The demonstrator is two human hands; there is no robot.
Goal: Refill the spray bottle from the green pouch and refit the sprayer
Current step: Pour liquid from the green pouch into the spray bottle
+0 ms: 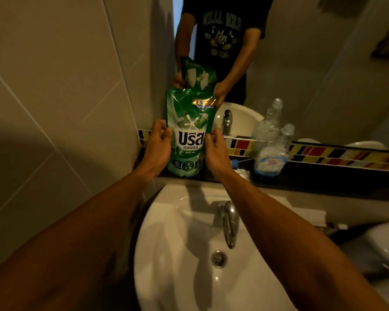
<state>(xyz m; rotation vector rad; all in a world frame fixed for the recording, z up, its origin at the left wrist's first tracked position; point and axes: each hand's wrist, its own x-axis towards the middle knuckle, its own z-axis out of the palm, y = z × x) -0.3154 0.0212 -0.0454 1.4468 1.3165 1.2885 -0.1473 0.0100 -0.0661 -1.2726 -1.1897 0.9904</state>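
Note:
A green refill pouch (190,133) with white lettering stands upright on the dark ledge (312,178) behind the sink. My left hand (157,145) grips its left edge and my right hand (216,151) grips its right edge. To the right on the same ledge stands a clear spray bottle (272,153) with a blue and white label; its neck is bare and no sprayer head is in view. Its mirror image rises just behind it.
A white sink (177,254) with a chrome tap (229,223) and drain lies below the ledge. A mirror behind the ledge shows the person's reflection. A coloured tile strip (337,153) runs along the ledge. A tiled wall stands left; small items lie beside the bottle.

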